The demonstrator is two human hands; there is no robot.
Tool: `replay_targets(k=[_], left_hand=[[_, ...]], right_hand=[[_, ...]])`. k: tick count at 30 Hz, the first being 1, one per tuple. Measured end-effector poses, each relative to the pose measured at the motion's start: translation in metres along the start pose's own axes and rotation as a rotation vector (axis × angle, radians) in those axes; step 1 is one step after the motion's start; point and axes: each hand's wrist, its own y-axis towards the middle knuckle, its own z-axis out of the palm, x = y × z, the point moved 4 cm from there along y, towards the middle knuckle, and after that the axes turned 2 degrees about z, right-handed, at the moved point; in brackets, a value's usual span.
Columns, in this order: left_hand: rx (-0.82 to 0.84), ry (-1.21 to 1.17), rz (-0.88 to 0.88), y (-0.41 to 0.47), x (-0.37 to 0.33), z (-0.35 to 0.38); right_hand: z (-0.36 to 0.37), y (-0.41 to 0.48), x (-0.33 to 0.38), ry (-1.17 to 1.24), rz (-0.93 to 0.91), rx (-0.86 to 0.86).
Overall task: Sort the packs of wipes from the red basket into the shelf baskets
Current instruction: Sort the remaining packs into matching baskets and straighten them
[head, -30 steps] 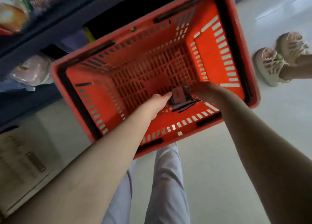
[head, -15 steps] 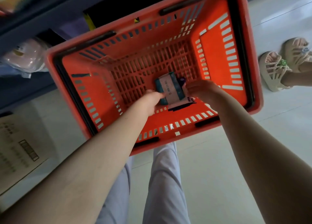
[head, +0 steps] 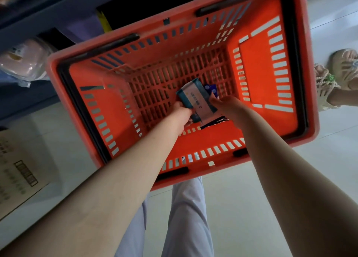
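Pack of wipes: flat, teal-edged wrapper with a pale printed panel, tilted inside the red basket near its front wall; a second, blue-purple pack shows just behind it. Left hand grips the teal pack's lower end and right hand closes on its right edge, both fingers curled onto it. Basket sits on a pale tiled floor beside dark shelving, a cardboard box at left, sandalled feet at right.

wipes pack now lifted off basket floor | both hands on it | more pack visible
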Motion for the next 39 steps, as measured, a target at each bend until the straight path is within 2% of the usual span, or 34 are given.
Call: replay_targets(k=[5,10,14,18,21,25,28,31,35,39], left_hand=[[-0.025,-0.047,0.004,0.005,0.003,-0.002],[0.033,-0.175,0.088,-0.024,-0.006,-0.012],[0.148,-0.314,0.195,-0.094,-0.035,-0.027],[0.278,-0.456,0.332,-0.211,-0.069,-0.054],[0.219,-0.453,0.495,-0.313,-0.083,-0.086],[0.057,-0.407,0.679,-0.427,-0.084,-0.140],[-0.039,-0.316,0.844,-0.487,-0.074,-0.178],[-0.115,-0.300,0.949,-0.535,-0.064,-0.215],[-0.014,-0.402,1.003,-0.574,-0.051,-0.269],[0.031,-0.425,1.033,-0.595,-0.040,-0.339]], right_hand=[[0.001,0.004,-0.002,-0.043,0.030,0.011],[-0.013,-0.028,0.002,0.164,-0.015,0.101],[-0.036,-0.096,0.023,0.285,-0.193,0.148],[-0.049,-0.206,0.051,0.454,-0.369,0.271],[-0.055,-0.307,0.080,0.439,-0.562,0.260],[-0.051,-0.420,0.118,0.407,-0.804,0.243],[-0.038,-0.485,0.150,0.441,-0.915,0.244],[-0.008,-0.539,0.181,0.329,-0.996,0.293],[0.034,-0.589,0.206,0.370,-1.057,0.304],[0.087,-0.615,0.226,0.592,-1.017,0.375]])
